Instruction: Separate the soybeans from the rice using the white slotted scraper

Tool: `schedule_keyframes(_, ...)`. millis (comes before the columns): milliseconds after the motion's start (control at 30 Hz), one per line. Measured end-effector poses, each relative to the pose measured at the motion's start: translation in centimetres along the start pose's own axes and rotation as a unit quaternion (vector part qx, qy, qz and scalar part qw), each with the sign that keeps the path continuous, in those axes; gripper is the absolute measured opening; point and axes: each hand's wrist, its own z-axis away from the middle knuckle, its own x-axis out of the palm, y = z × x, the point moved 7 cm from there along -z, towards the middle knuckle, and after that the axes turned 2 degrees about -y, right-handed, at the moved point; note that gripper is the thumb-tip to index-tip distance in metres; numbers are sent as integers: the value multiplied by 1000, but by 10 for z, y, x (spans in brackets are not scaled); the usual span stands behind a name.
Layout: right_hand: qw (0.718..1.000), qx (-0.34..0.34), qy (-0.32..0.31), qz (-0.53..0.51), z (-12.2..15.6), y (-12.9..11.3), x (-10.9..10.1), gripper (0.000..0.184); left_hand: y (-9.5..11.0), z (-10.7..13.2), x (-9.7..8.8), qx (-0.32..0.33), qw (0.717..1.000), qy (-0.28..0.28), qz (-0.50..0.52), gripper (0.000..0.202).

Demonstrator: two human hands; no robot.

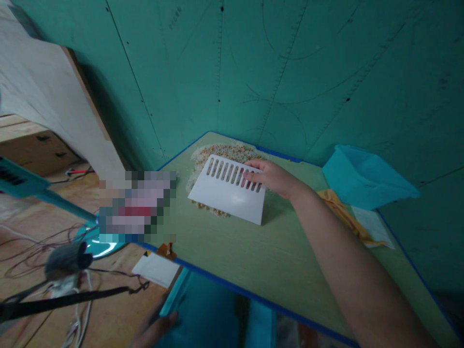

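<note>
Gripping a white plate (228,197), the right hand (277,178) has fingers (257,165) partly hidden.

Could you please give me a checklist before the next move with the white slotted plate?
1. Right hand holding the white slotted plate: ok.
2. Plate's lower edge touching the table: cannot tell.
3. Loose granules all on one side of the plate: not ok, behind and in front.
4. Left hand gripping the blue container below: cannot tell.
5. Orange cloth apart from the granules: ok.

dim light; glare on white slotted plate (232,202); soft shadow beside it; pixelation at left; edges stretched
</note>
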Motion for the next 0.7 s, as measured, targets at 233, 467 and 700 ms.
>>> schedule_keyframes(233, 1000, 3, -19, -2, 1, 0, 5, 20, 8, 9, 13, 6, 998, -37, 56, 63)
schedule_keyframes(467, 999, 2, -35, 8, 1, -5, 11, 20, 11, -5, -10, 16, 999, 1, 29, 41)
schedule_keyframes(700, 998, 5, -61, -8, 2, -4, 18, 25, 10, -26, -35, 59, 997, 33, 28, 44)
